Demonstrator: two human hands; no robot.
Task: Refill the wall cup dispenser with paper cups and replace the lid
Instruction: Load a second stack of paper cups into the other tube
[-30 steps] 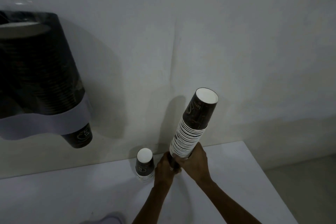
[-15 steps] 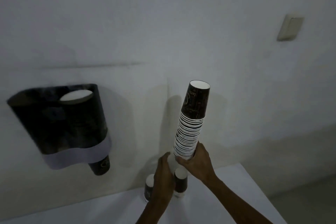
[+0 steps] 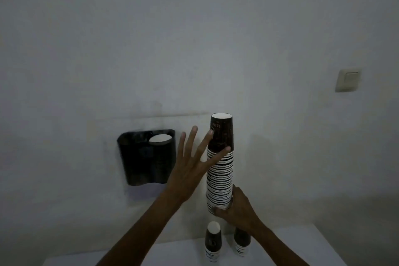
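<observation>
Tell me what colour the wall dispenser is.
Black, seen in the head view: dispenser.

Looks like an office break corner or similar: plain white wall, cup dispenser mounted at 9 o'clock, light switch at 2 o'clock, white desk.

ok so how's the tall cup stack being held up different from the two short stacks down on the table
The tall cup stack is far taller, many cups deep; the two short stacks hold only a few each. The tall one is lifted off the table, gripped at its bottom by the right hand with the left hand open and its fingers against its upper part; the short ones stand untouched on the table. All are dark printed paper cups, nested upside down.
</observation>
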